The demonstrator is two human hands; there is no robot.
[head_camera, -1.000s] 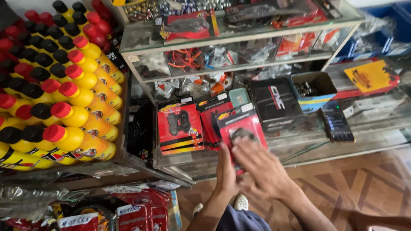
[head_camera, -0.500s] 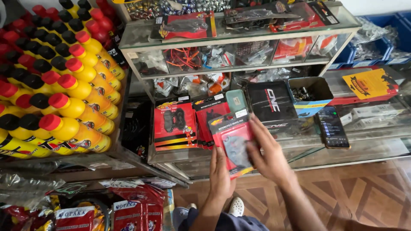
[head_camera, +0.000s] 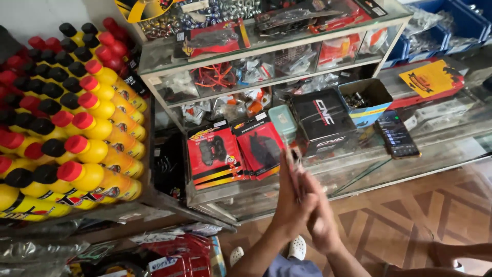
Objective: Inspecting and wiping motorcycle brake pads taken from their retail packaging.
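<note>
Two red-and-black flat packs point(head_camera: 233, 151) lean just left of the grip; a black box point(head_camera: 324, 120) and a lit phone screen point(head_camera: 395, 134) sit right of it.

Motion blur smears the thin packet point(head_camera: 293, 156) pressed between the left hand point(head_camera: 289, 205) and right hand point(head_camera: 320, 215), hiding its face

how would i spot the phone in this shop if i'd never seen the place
Start at the long glass counter that runs in front of the glass shelf unit. On its top, right of the black box and just below the small open cardboard box with blue sides, lies the phone. It is the only flat dark slab with a lit screen; its neighbours are boxes and red packets.
</note>
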